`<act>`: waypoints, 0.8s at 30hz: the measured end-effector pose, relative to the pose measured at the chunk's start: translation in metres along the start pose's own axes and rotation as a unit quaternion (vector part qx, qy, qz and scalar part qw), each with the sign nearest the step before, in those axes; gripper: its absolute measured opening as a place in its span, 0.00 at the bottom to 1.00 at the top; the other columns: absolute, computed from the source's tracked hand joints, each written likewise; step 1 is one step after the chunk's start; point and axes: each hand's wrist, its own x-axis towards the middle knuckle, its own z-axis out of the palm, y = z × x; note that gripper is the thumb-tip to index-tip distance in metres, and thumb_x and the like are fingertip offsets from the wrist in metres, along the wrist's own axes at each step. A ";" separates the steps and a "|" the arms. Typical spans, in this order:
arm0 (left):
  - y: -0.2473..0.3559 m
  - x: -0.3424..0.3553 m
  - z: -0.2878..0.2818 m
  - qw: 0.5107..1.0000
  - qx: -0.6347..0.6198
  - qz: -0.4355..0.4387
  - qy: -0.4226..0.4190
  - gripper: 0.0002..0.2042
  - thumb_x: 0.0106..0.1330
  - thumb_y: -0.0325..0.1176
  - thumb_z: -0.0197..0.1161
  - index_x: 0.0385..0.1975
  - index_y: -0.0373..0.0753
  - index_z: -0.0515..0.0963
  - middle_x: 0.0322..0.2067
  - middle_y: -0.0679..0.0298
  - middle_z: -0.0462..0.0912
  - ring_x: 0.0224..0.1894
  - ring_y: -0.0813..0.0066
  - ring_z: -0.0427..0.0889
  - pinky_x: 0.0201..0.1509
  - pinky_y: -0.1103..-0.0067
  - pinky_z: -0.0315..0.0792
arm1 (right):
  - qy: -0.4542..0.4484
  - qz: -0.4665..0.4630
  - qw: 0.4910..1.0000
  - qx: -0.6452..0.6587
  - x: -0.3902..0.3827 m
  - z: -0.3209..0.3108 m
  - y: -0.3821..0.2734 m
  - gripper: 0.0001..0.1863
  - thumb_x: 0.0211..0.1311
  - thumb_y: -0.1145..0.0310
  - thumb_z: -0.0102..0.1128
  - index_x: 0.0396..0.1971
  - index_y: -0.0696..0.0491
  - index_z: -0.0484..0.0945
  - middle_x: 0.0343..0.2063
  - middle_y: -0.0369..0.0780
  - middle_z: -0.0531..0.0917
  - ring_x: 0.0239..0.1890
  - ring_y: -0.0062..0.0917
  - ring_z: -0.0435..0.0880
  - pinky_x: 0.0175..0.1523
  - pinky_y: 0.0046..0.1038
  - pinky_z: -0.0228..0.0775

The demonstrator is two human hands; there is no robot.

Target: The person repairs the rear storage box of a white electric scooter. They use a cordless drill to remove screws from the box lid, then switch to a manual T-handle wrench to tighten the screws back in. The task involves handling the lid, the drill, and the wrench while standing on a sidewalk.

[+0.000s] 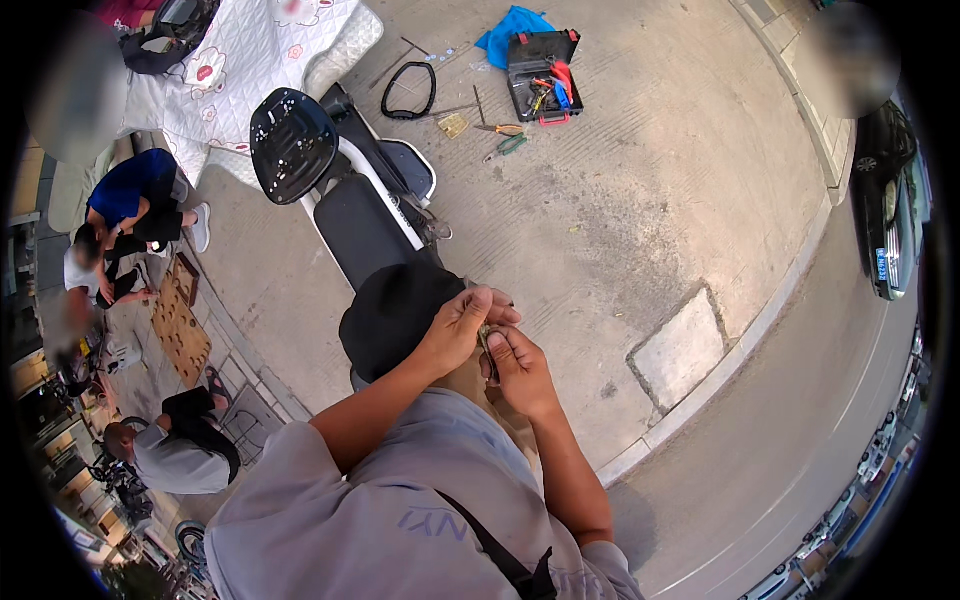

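My left hand (462, 330) and my right hand (516, 372) meet in front of my body, fingers closed around a small metallic object (486, 348), too small and hidden to name. The left fingertips curl above it; the right thumb presses against it. Just left of them is a rounded black thing (385, 320). Beyond stands a white-and-black scooter (360, 222) with a long seat and a dark speckled top part. Further forward lie an open black toolbox (523, 92) with hand tools, pliers (500, 130), a green-handled tool (512, 145) and a black loop (386, 100).
A quilted floral cloth (245, 50) lies at the upper left. People (145, 200) crouch around a perforated board (180, 320) at the left; another person (180, 460) sits lower. A kerb (760, 330) borders a road on the right, with a parked car (890, 220).
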 end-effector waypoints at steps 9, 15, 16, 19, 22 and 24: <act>-0.009 0.023 0.046 0.969 0.168 0.003 0.181 0.23 0.82 0.40 0.57 0.67 0.28 0.70 0.51 0.53 0.87 0.50 0.72 0.86 0.59 0.75 0.78 | 0.004 0.094 0.983 -0.155 0.039 -0.146 -0.006 0.15 0.80 0.61 0.56 0.47 0.58 0.85 0.24 0.32 0.78 0.25 0.15 0.73 0.32 0.23 0.66; -0.138 0.054 0.056 0.916 0.156 -0.082 0.359 0.23 0.80 0.44 0.60 0.62 0.29 0.76 0.50 0.53 0.87 0.49 0.69 0.87 0.57 0.72 0.79 | -0.078 0.122 0.934 -0.327 0.142 -0.236 -0.020 0.18 0.73 0.62 0.56 0.50 0.61 0.84 0.29 0.43 0.86 0.35 0.30 0.86 0.43 0.33 0.77; -0.159 0.048 0.056 0.907 0.121 -0.124 0.385 0.24 0.80 0.46 0.59 0.61 0.29 0.77 0.49 0.54 0.88 0.47 0.69 0.87 0.55 0.72 0.79 | -0.083 0.071 0.916 -0.387 0.168 -0.255 -0.007 0.18 0.71 0.61 0.57 0.46 0.61 0.86 0.35 0.51 0.88 0.40 0.44 0.89 0.48 0.37 0.78; -0.190 0.035 0.077 0.836 -0.097 -0.271 0.467 0.26 0.79 0.52 0.57 0.57 0.30 0.79 0.45 0.54 0.89 0.43 0.67 0.88 0.50 0.69 0.81 | -0.089 -0.001 0.863 -0.497 0.239 -0.290 -0.003 0.12 0.69 0.68 0.58 0.35 0.60 0.85 0.25 0.41 0.86 0.27 0.26 0.85 0.35 0.30 0.76; -0.294 0.008 0.088 0.833 0.270 -0.326 0.356 0.20 0.75 0.46 0.60 0.52 0.34 0.83 0.40 0.49 0.90 0.40 0.59 0.89 0.43 0.65 0.82 | -0.119 0.136 0.876 -0.448 0.291 -0.290 -0.031 0.12 0.70 0.69 0.59 0.33 0.62 0.84 0.23 0.41 0.85 0.22 0.25 0.85 0.27 0.28 0.77; -0.347 -0.005 0.114 0.820 0.425 -0.268 0.274 0.17 0.71 0.42 0.60 0.50 0.36 0.85 0.41 0.42 0.88 0.44 0.47 0.89 0.43 0.62 0.81 | -0.109 0.202 0.867 -0.442 0.328 -0.276 -0.049 0.13 0.71 0.68 0.59 0.34 0.63 0.84 0.22 0.41 0.85 0.20 0.25 0.85 0.25 0.28 0.78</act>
